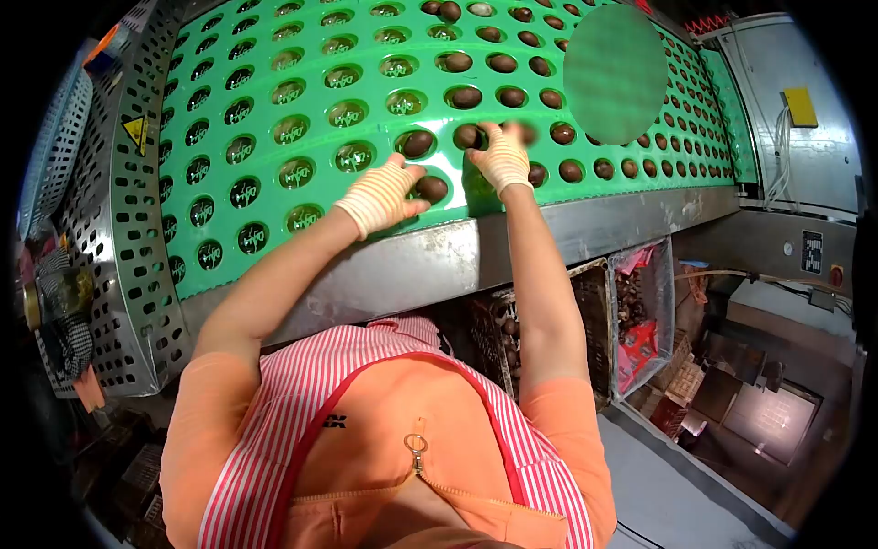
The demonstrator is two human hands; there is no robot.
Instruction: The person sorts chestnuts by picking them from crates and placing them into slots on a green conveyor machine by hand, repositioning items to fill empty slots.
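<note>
A green sheet (pixel 274 137) with rows of round pockets lies in front of me, many pockets holding dark brown eggs. My left hand (pixel 380 197), in a striped cream glove with bare fingertips, curls its thumb and fingers about a brown egg (pixel 431 189) near the sheet's front edge. Just beyond it, another egg (pixel 417 143) sits in its pocket. My right hand (pixel 505 159), gloved alike, has its fingertips on a brown egg (pixel 470 137) in a pocket. Beside those fingers, a further egg (pixel 521 134) is blurred. Pockets on the left show printed markings and no eggs.
A metal rail (pixel 412 265) runs along the sheet's near side. Perforated metal guarding (pixel 119 201) bears a yellow warning label (pixel 135 134). Below the rail, crates (pixel 599 320) hold more brown eggs. A metal cabinet (pixel 786 110) stands on the right.
</note>
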